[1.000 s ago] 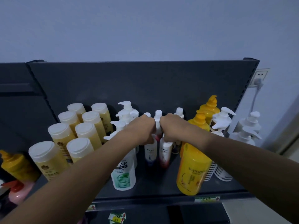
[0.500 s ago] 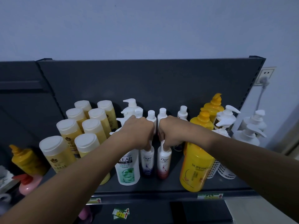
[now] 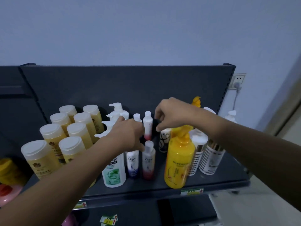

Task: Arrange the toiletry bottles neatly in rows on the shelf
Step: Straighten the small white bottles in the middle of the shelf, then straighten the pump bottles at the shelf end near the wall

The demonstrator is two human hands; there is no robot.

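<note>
On the shelf (image 3: 216,181), the front row holds a yellow pump bottle (image 3: 178,162), a green-label bottle (image 3: 114,172), a purple Dove bottle (image 3: 133,163) and a red Dove bottle (image 3: 148,163). The left hand (image 3: 128,135) covers the purple Dove bottle's top, fingers curled round its cap. Behind, the right hand (image 3: 172,115) hangs just above the Lux bottle (image 3: 164,141), fingers curled; I cannot tell whether they grip anything. At the left, flat-capped yellow bottles (image 3: 78,132) stand in 2 files reaching toward the back.
</note>
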